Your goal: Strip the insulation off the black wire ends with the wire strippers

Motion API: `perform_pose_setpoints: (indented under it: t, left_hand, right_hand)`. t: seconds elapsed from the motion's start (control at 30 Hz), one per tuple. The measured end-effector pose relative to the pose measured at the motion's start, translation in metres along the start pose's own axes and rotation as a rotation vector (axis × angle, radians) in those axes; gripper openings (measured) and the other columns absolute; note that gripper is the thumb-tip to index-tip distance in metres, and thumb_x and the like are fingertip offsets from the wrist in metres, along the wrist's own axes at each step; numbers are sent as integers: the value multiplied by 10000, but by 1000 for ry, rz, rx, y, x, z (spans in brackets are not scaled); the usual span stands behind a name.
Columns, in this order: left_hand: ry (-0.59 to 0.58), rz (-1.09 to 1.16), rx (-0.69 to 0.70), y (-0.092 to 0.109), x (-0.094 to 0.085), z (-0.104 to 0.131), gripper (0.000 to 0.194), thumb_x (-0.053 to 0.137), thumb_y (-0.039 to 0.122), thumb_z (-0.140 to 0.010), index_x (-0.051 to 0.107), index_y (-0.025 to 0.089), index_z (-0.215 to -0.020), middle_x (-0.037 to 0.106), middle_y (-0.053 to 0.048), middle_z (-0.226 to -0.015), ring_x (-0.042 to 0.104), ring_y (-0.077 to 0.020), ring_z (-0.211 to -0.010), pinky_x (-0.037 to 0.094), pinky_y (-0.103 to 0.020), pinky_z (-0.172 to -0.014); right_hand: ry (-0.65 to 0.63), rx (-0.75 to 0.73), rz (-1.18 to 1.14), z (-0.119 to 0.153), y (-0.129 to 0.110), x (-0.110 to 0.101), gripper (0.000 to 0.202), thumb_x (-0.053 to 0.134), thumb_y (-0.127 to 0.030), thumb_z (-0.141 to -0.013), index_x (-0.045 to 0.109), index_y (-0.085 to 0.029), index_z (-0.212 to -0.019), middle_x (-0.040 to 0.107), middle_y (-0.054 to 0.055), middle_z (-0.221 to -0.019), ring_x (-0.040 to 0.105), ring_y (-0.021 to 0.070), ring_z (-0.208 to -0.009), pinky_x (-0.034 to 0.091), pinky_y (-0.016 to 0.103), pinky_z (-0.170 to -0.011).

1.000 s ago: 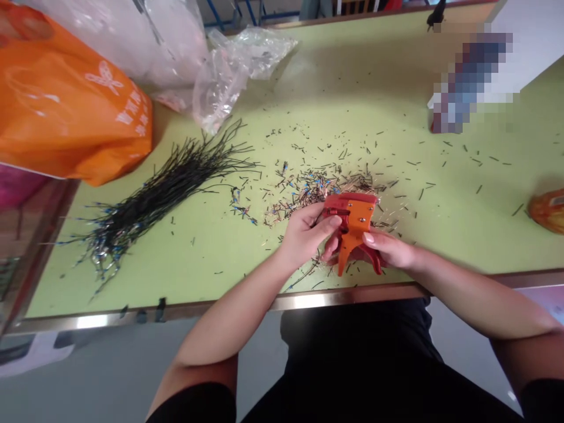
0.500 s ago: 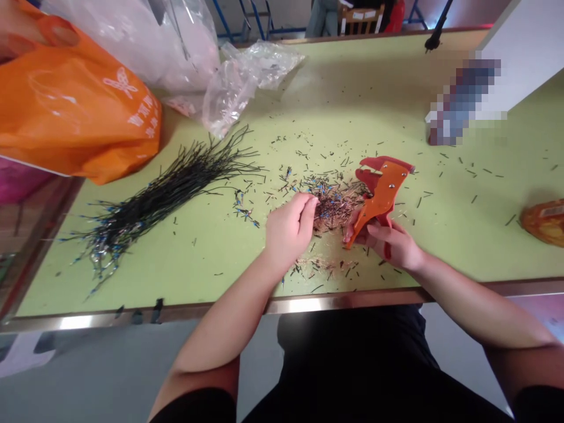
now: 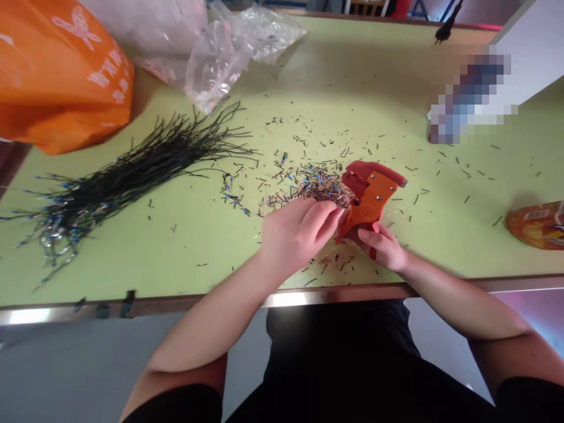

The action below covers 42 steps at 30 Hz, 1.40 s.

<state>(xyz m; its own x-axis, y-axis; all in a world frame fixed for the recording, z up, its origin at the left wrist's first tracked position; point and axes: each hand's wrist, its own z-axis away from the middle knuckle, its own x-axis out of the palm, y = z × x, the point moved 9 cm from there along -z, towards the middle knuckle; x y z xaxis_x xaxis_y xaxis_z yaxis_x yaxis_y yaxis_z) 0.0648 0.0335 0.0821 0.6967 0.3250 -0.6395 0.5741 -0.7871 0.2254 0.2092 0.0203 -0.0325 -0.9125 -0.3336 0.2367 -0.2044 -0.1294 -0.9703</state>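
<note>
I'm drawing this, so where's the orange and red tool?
In the head view, the tool is right of centre, in the right hand, by the wire scraps.

head view | forward, steeply down — onto green table [image 3: 476,247] | close range

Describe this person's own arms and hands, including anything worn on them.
The left hand and right hand are bare, without gloves. No watch or bracelet shows on either wrist. Both forearms are uncovered; plain black short sleeves cover the upper arms.
</note>
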Motion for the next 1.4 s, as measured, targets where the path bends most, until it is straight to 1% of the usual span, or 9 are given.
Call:
perform_pose_setpoints:
  t: [0.13,0.3,0.4,0.63,0.73,0.83,1.0,1.13,1.4]
  left_hand:
    - [-23,68,-28,-1,5,1,103,626,254,-1044,679,219,-963,657,28,-661,605,-121,-594,401,-279,-549]
    - [-78,68,-158,-19,9,0,205,594,322,-1074,707,225,-933,725,-12,-738,653,-145,-646,451,-289,-579]
    - [-55,46,-151,-20,3,-2,235,590,335,-1076,705,230,-901,704,-5,-690,644,-146,-621,444,-289,-558]
    - [-37,59,3,7,3,-1,96,658,295,-1046,683,216,-998,728,18,-716,626,-118,-576,424,-277,-525]
    - [-26,72,36,12,1,-1,27,676,215,-1022,670,195,-1040,748,19,-747,640,-111,-587,427,-266,-519]
    - [-30,88,47,13,-1,-2,55,667,149,-1002,661,188,-1041,762,24,-772,661,-107,-606,443,-260,-527]
    - [-63,87,54,16,-1,-1,55,679,162,-999,668,184,-1048,763,22,-780,685,-113,-643,459,-262,-539]
    - [-27,68,81,22,-2,-2,53,669,174,-1007,671,187,-956,684,51,-668,602,-102,-561,425,-270,-510]
    - [-15,77,67,22,-3,-4,100,650,144,-999,668,188,-911,672,56,-661,581,-100,-556,420,-269,-504]
  right_hand:
    - [16,41,-6,2,9,-5,387,651,-592,-967,696,-211,-1013,684,87,-1028,653,295,-1058,531,490,-1044]
    - [-75,63,-2,-1,-7,12,405,661,-601,-953,678,-206,-1035,683,99,-1029,639,317,-1121,530,506,-1043]
    - [-92,79,7,0,-8,16,413,686,-607,-945,679,-201,-1021,693,96,-1037,647,300,-1087,537,494,-1037]
    - [46,111,-54,10,16,0,450,724,-616,-939,703,-209,-1130,736,70,-1081,695,284,-1095,543,509,-1081]
    - [66,106,-49,11,17,-3,494,710,-647,-939,704,-209,-1164,747,80,-1126,708,298,-1132,546,519,-1095]
    - [100,103,-41,13,18,-7,475,710,-656,-940,714,-227,-1145,755,72,-1139,724,296,-1132,556,505,-1095]
    - [171,110,-66,16,25,-12,477,688,-717,-925,719,-264,-1070,767,74,-1070,739,321,-1118,613,501,-1008]
    - [245,130,-42,18,32,-16,564,644,-806,-890,687,-272,-1067,758,91,-1047,728,346,-1150,651,501,-909]
    - [344,165,3,25,38,-27,599,696,-835,-822,690,-262,-998,716,58,-886,736,313,-971,642,470,-842]
